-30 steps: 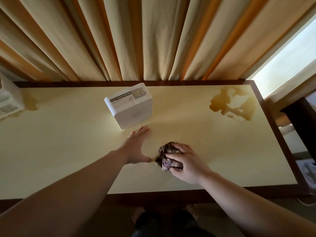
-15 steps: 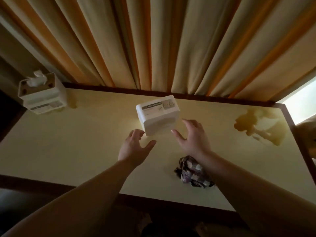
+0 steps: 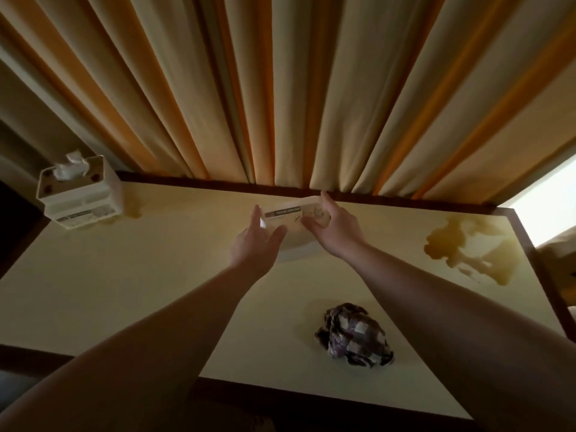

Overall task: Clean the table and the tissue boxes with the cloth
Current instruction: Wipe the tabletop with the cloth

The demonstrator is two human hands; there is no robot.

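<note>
Hands hold the box (image 3: 291, 213) between them near the worktop's (image 3: 131, 275) far edge: left grip (image 3: 257, 241) on its left side, right grip (image 3: 335, 224) on its right. Cloth (image 3: 353, 335) lies crumpled nearer.

Two white tissue boxes, one crumpled cloth, a stained table

Labelled box (image 3: 291, 215) mid-table near the back edge; second box (image 3: 79, 194) at the back-left corner; checked cloth (image 3: 353, 335) near the front; cream table (image 3: 124, 275) with a brown spill (image 3: 473, 247).
</note>
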